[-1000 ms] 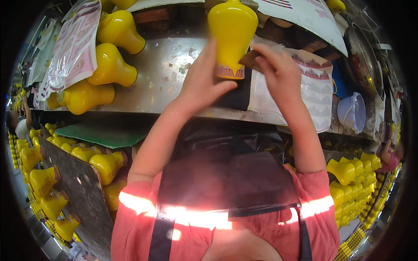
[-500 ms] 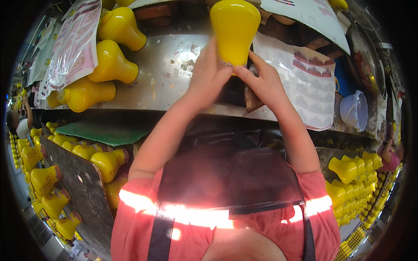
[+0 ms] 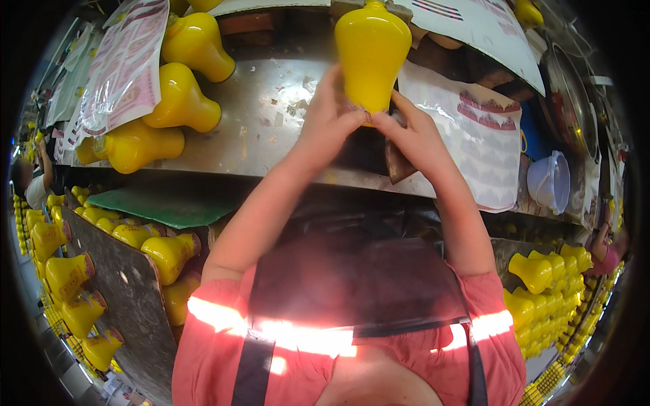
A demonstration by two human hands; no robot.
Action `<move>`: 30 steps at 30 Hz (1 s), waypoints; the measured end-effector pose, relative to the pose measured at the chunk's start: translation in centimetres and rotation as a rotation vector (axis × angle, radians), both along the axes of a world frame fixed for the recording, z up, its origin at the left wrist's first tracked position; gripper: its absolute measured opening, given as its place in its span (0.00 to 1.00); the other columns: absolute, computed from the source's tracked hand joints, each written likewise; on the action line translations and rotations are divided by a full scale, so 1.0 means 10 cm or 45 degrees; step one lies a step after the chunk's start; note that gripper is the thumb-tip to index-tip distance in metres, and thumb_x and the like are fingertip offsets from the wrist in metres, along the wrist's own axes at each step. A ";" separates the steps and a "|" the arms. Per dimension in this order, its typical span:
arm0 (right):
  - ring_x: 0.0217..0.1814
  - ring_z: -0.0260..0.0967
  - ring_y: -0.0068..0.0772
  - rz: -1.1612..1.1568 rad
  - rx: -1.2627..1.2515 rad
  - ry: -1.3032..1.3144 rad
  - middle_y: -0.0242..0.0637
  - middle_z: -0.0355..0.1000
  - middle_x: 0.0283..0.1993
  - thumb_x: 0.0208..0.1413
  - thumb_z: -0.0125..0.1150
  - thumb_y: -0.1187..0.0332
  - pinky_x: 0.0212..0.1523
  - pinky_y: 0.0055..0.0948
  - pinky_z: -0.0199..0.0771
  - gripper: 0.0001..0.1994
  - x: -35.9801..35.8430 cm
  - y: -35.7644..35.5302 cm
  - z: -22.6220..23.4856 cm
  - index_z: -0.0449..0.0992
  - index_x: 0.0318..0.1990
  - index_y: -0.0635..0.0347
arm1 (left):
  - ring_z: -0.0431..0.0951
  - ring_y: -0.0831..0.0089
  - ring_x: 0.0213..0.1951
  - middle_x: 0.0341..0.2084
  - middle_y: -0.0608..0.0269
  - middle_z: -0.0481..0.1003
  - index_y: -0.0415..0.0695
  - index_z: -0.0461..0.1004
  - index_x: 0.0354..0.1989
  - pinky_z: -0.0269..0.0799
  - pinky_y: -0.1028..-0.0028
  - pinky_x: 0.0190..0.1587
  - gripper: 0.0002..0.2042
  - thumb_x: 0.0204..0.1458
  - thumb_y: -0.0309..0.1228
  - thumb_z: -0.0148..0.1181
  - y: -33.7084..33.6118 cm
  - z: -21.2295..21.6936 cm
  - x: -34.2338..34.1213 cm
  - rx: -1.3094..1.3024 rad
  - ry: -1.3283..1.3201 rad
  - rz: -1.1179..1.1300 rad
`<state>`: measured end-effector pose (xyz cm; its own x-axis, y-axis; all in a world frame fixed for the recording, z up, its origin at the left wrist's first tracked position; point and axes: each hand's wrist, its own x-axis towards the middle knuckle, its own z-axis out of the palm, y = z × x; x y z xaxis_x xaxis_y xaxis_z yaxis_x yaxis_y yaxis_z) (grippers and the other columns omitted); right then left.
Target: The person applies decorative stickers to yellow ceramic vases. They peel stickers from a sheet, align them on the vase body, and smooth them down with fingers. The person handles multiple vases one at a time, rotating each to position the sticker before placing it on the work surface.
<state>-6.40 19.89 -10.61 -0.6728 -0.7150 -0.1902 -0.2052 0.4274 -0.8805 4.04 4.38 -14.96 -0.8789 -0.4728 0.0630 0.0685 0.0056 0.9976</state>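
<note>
A lavender plastic bucket [image 3: 551, 184] is at right, a green board [image 3: 162, 206] at left, a co-worker [image 3: 36, 188] at the far left.

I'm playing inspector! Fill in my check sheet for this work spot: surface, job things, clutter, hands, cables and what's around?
Surface: metal tabletop, small scraps scattered on it.
Job things: held yellow vase, narrow end toward the person; pale sheet with reddish patterned strips, to the right.
Clutter: yellow vases lying at left beside a pink printed sheet; pale purple bucket at right; brown flat piece below the right hand, unclear if held.
Hands: left hand and right hand both grip the vase's narrow end, thumbs close together.
Cables: nothing seen.
Surroundings: more vases on both sides; green board at lower left; another person at far left.
</note>
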 end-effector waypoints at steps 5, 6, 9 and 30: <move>0.34 0.74 0.45 -0.002 0.026 0.157 0.52 0.78 0.36 0.56 0.64 0.46 0.40 0.37 0.73 0.36 -0.04 0.03 -0.17 0.70 0.67 0.60 | 0.78 0.68 0.41 0.51 0.48 0.72 0.36 0.53 0.72 0.77 0.70 0.47 0.42 0.48 0.28 0.68 0.04 -0.05 -0.01 -0.154 0.023 0.068; 0.34 0.74 0.45 0.024 -0.051 0.243 0.52 0.78 0.36 0.56 0.64 0.47 0.40 0.37 0.73 0.35 -0.04 0.03 -0.20 0.70 0.67 0.60 | 0.77 0.69 0.40 0.49 0.49 0.73 0.36 0.53 0.72 0.76 0.70 0.46 0.43 0.47 0.28 0.69 0.04 -0.08 -0.02 -0.071 -0.017 0.066; 0.38 0.78 0.49 0.029 -0.034 0.260 0.56 0.79 0.42 0.57 0.65 0.47 0.42 0.38 0.75 0.35 -0.05 0.04 -0.24 0.70 0.66 0.62 | 0.76 0.68 0.40 0.50 0.50 0.73 0.36 0.53 0.72 0.76 0.70 0.47 0.44 0.45 0.31 0.71 0.06 -0.13 -0.05 -0.088 0.041 0.093; 0.41 0.76 0.58 0.463 -0.092 1.336 0.51 0.77 0.40 0.53 0.65 0.77 0.42 0.48 0.77 0.16 0.05 -0.17 0.50 0.77 0.51 0.59 | 0.77 0.58 0.47 0.52 0.47 0.72 0.42 0.56 0.72 0.75 0.65 0.52 0.41 0.48 0.31 0.69 0.16 -0.16 0.01 -0.406 0.068 0.277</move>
